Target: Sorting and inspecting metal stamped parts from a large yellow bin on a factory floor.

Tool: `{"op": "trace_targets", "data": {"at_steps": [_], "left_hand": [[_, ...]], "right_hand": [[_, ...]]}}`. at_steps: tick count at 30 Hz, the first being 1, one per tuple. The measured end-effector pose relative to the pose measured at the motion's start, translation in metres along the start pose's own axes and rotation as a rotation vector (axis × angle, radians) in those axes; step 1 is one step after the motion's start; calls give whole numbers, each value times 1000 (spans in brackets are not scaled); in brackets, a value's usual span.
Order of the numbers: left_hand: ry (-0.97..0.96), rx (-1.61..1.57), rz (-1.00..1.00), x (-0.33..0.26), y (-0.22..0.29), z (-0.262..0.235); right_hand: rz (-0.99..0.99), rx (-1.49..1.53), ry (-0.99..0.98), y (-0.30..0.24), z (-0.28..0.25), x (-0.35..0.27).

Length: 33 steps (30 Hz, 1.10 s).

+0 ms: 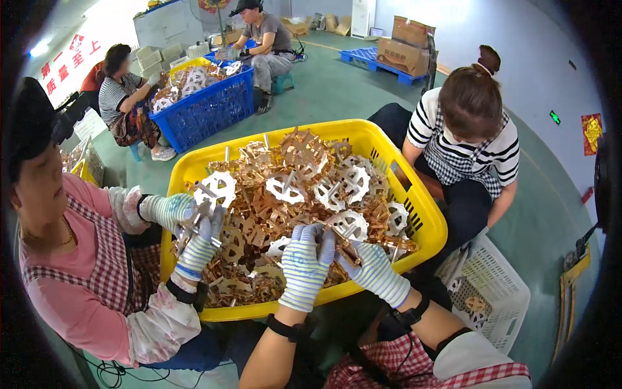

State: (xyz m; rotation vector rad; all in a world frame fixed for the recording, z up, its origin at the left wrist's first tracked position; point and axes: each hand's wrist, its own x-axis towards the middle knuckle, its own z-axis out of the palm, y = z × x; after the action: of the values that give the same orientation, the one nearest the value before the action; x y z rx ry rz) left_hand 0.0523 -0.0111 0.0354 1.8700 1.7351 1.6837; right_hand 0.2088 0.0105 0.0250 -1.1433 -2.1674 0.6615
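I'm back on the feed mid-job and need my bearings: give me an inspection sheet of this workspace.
Surface: green floor; work is done over a yellow basket.
Job's things: heap of copper and silvery star-shaped metal parts fills the basket.
Clutter: white crate at right, holding a few parts.
Grippers: left hand and right hand, gloved, together grip one part.
Cables: black cord on the floor, lower left.
Surroundings: co-worker's gloved hands on parts at left; blue basket; cardboard boxes.
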Motion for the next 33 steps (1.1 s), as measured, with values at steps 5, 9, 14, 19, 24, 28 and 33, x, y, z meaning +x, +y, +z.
{"op": "trace_targets", "data": {"at_steps": [5, 9, 14, 19, 24, 28, 33], "left_hand": [[-156, -217, -317, 0, -5, -3], [-194, -337, -337, 7, -1, -4], [-143, -148, -160, -6, -10, -6], [43, -449, -435, 0, -19, -1], [-111, -302, -480, 5, -19, -9], [-111, 212, 48, 7, -14, -15], [-132, -327, -396, -19, -45, -1]], "right_hand": [[-245, -172, 138, 2, -2, 2], [-270, -157, 201, 16, -4, 7], [74, 153, 324, 32, -22, 18], [-66, -23, 34, -1, -8, 7], [-151, 55, 34, -6, -12, 6], [-5, 153, 216, 1, -13, 7], [87, 127, 405, 48, -28, 20]]}}
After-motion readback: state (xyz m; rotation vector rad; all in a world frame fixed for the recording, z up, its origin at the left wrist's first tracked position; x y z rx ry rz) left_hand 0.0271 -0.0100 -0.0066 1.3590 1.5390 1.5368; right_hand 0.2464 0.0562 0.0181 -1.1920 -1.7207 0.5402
